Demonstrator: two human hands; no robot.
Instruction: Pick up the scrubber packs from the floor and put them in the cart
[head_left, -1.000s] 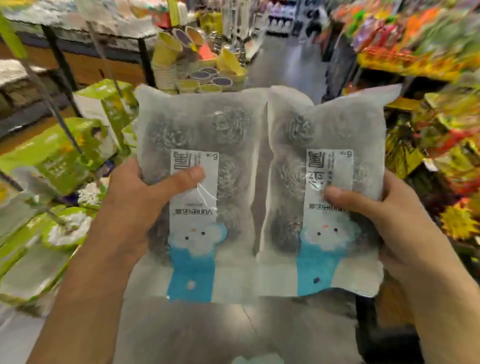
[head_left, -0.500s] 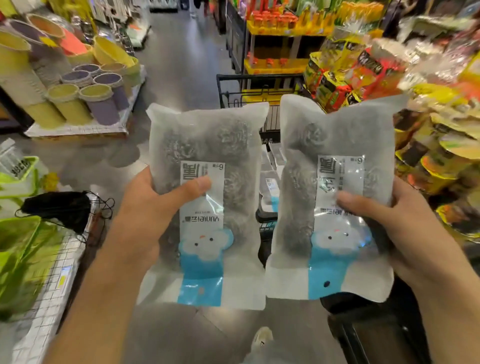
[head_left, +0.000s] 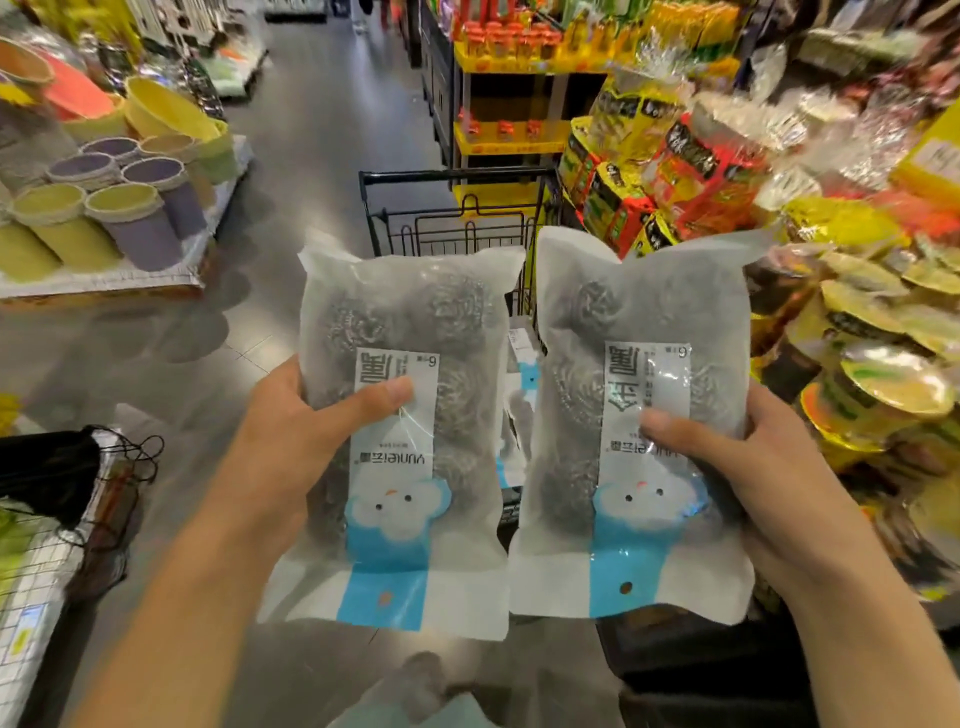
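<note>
Stretching away down the middle of the view, a grey shop floor runs between crowded displays. On the right, shelves of yellow and red snack packs crowd the aisle; on the left, a low platform carries yellow and purple plastic bins. Straight ahead stands the black wire cart, its far rim and grid visible above and between the two packs, with more packs showing through the gap inside it.

Two scrubber packs are held up side by side above the cart's near end, upside down, their printed labels facing the camera. The left scrubber pack is gripped by the left hand, thumb across the label and fingers behind. The right scrubber pack is gripped likewise by the right hand, thumb on the front. The packs' inner edges sit just beside each other, nearly touching low down.
</note>
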